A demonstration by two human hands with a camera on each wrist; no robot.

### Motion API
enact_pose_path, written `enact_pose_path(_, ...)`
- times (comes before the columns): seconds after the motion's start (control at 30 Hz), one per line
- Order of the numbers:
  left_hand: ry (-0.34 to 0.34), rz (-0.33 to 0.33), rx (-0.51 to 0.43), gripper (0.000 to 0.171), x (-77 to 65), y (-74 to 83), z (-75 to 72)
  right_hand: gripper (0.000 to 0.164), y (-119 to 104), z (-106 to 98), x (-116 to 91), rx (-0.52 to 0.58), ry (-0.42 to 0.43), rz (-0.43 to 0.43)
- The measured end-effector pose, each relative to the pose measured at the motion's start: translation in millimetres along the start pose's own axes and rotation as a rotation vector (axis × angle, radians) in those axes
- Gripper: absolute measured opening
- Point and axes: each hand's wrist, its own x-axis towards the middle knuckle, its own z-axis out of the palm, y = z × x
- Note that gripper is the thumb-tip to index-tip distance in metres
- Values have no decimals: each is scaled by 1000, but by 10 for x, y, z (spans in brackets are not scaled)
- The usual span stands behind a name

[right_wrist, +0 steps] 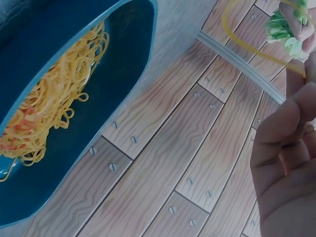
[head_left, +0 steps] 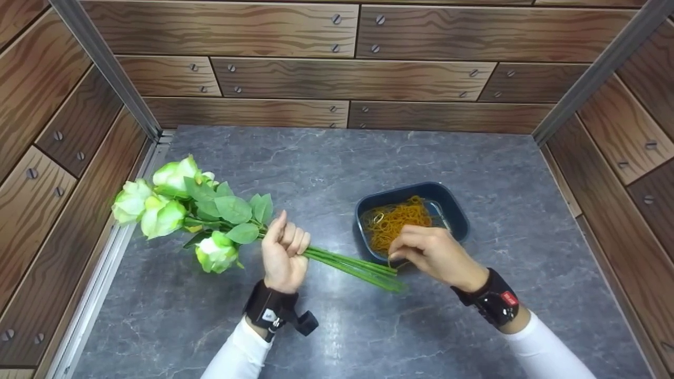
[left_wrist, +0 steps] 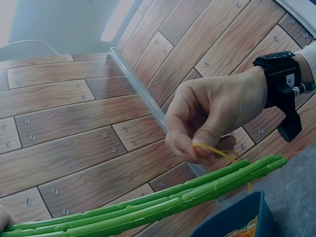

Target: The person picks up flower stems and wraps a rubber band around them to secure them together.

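My left hand point(head_left: 286, 255) grips a bunch of artificial roses by the green stems point(head_left: 347, 263), with the pale green-and-white blooms point(head_left: 163, 210) and leaves pointing left. The stem ends point right, toward my right hand point(head_left: 434, 252). That hand pinches a yellow rubber band point(left_wrist: 217, 149) between thumb and fingertips, right at the stem ends. In the right wrist view the rubber band point(right_wrist: 247, 47) shows as a loose open loop. Below and behind the right hand, a dark blue bin point(head_left: 455, 210) holds a heap of yellow rubber bands point(head_left: 392, 221).
A grey marbled tabletop point(head_left: 295, 158) lies under everything. Wood-patterned walls point(head_left: 284, 79) close it in at the back and both sides, with metal rails point(head_left: 110, 63) along the corners. A few reddish bands point(right_wrist: 22, 121) lie among the yellow ones in the bin.
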Motion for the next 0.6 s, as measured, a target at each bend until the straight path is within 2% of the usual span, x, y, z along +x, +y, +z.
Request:
enact_pose_path(0.3, -19, -29, 37, 48, -27, -88, 16, 8, -11, 162, 237, 39, -83, -49)
enact_pose_path(0.6, -28, -41, 40, 47, -51, -136, 8, 5, -53, 289, 389, 139, -237, 103)
